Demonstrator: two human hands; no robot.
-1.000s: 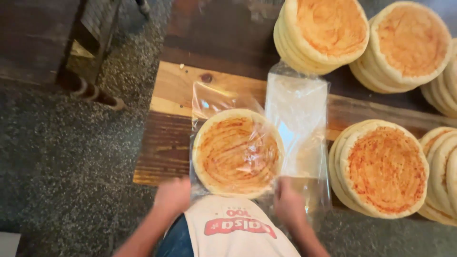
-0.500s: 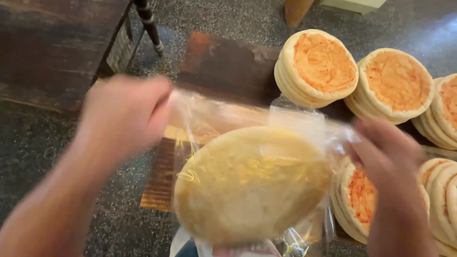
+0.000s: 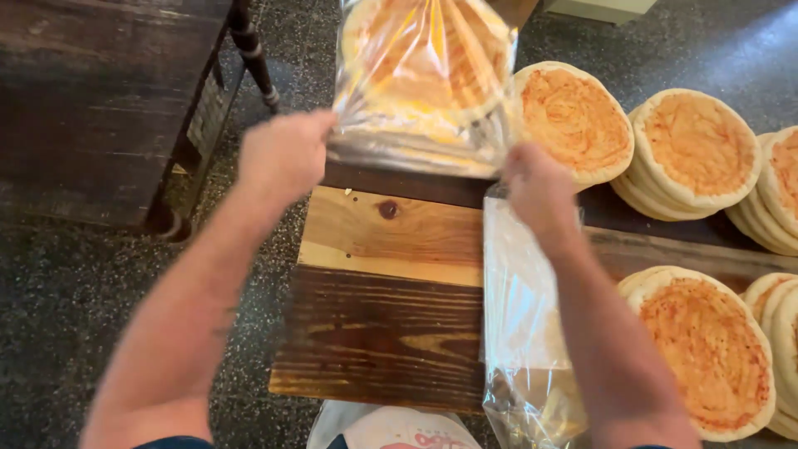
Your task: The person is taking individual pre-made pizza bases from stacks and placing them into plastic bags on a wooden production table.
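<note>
Plastic pulled taut up top: the left hand (image 3: 284, 155) and right hand (image 3: 539, 187) each have fingers pinched shut on the open end of a clear bag (image 3: 424, 83) held above the bench (image 3: 391, 291), with sauced bases already inside. Bagging looks done, sealing not yet. Empty bags (image 3: 519, 333) lie by stacks (image 3: 706, 357) awaiting packing. The bag's top is cut off; the count inside is unclear.

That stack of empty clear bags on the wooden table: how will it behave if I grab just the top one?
Probably floppy: the clear bags lie wrinkled and droop over the table edge. Likely very light and slippery, judging by the glossy film. Sheets may cling together, so more than one could lift.
</note>
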